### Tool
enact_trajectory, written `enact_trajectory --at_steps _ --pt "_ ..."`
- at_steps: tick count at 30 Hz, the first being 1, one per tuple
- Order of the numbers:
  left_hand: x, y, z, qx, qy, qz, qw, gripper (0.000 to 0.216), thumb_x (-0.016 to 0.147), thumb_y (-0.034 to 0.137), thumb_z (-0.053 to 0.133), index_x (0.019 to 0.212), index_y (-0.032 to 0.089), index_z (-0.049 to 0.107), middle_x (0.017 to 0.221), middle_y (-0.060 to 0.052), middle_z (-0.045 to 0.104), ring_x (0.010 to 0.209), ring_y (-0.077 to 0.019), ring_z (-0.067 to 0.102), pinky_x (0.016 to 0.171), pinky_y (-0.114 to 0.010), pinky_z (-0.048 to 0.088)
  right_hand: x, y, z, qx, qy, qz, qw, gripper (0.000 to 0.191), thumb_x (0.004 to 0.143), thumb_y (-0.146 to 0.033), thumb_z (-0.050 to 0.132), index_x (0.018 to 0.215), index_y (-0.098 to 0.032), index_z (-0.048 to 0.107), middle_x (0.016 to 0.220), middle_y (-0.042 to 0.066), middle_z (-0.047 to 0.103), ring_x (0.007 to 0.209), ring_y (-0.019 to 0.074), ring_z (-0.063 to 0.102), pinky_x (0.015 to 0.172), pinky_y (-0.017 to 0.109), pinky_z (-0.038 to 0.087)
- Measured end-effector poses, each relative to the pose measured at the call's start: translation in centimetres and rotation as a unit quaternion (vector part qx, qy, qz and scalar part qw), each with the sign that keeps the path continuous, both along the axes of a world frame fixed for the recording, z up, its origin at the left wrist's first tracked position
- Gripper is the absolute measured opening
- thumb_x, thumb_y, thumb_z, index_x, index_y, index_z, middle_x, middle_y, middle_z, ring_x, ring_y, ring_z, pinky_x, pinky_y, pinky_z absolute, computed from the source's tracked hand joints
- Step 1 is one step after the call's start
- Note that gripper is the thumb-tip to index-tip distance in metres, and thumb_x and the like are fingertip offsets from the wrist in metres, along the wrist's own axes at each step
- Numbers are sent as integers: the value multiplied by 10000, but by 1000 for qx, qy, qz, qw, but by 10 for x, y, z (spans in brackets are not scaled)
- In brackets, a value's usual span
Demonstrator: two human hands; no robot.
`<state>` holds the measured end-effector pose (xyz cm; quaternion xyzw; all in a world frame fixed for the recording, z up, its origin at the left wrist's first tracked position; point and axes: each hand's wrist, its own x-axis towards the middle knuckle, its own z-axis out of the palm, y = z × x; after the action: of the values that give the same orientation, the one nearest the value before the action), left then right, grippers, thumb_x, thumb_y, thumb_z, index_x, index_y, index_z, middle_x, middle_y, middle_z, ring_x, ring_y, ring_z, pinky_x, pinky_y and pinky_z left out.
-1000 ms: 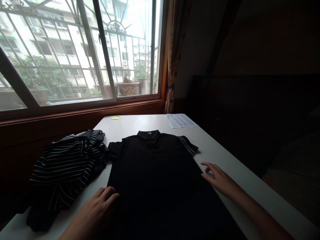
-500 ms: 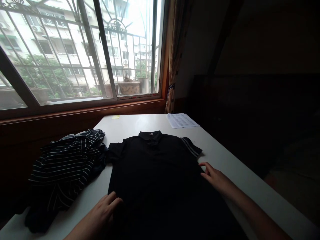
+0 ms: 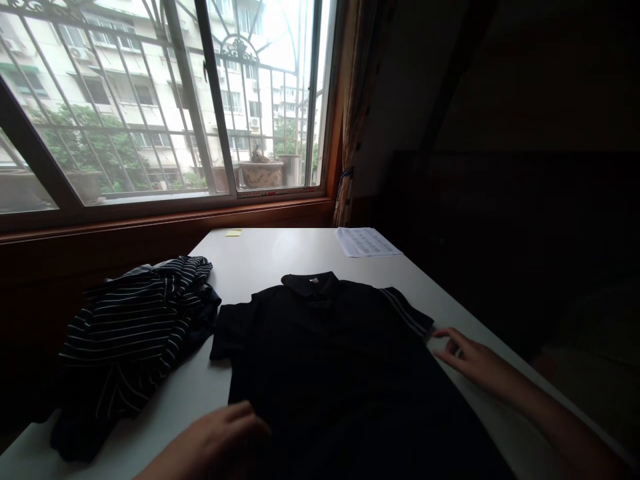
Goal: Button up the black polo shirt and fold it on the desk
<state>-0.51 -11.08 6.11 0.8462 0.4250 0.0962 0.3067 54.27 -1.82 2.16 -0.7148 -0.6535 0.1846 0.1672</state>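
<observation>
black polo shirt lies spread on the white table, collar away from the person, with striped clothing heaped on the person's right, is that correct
No: the striped clothing is heaped on the person's left, not right, in the head view. The black polo shirt does lie spread on the white table, collar away from them.

We are facing a bench (image 3: pixel 270 247), with a shirt (image 3: pixel 340 373) lying along its near middle, collar (image 3: pixel 300 287) pointing toward the far edge. Left of the shirt, a clothes pile (image 3: pixel 130 333) is lying. Beyond the collar, a sticky note (image 3: pixel 233 233) is lying near the far left corner and papers (image 3: pixel 369 243) at the far right. Behind the bench, a window (image 3: pixel 215 133) is standing, a curtain (image 3: pixel 345 190) hanging right of it. Our left grip (image 3: pixel 225 430) is lying over the shirt's left edge, our right grip (image 3: pixel 467 357) beside its right edge.
</observation>
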Motion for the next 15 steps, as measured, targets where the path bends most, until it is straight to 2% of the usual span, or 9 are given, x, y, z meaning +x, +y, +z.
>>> enact_trajectory --at_steps 2,4,6,8,11,15 --pt "0 30 5 89 -20 65 994 332 948 204 431 1200 293 626 1162 -52 650 985 -178 644 865 -258 532 -3 26 2 99 -43 -25 994 329 858 -428 500 1079 -232 645 943 71 672 810 244 650 714 337 499" --pt "-3 66 -1 164 -1 118 979 332 961 234 414 1224 245 618 1254 -81 609 1107 -216 609 969 -336 509 -10 56 -1 169 -100 -23 980 276 872 -339 484 1008 -203 682 1020 93 653 908 236 639 824 333 487" --pt "-8 100 -13 220 33 161 962 349 961 241 406 1232 207 623 1290 -103 591 1182 -248 573 1026 -397 481 -18 84 -8 179 -171 -32 968 272 883 -292 494 1028 -192 700 1035 99 637 933 227 626 897 329 460" --pt "-15 126 -29 251 75 197 945 365 962 242 404 1247 180 624 1307 -118 589 1222 -266 551 1063 -425 454 -25 105 -18 175 -196 -41 964 274 888 -278 509 1060 -191 705 1060 107 623 956 238 612 920 348 441" --pt "-26 144 -50 265 135 213 930 401 977 254 386 1289 144 615 1332 -138 587 1243 -276 547 1082 -427 439 -28 121 -30 167 -214 -42 962 277 887 -245 526 1103 -196 692 1080 108 609 967 243 600 920 364 425" --pt "-42 141 -69 284 178 215 917 435 984 299 397 1347 157 588 1401 -136 551 1295 -284 520 1126 -431 397 -18 118 -39 169 -242 -43 955 349 872 -131 506 1184 -186 652 1084 114 590 963 236 585 910 366 407"
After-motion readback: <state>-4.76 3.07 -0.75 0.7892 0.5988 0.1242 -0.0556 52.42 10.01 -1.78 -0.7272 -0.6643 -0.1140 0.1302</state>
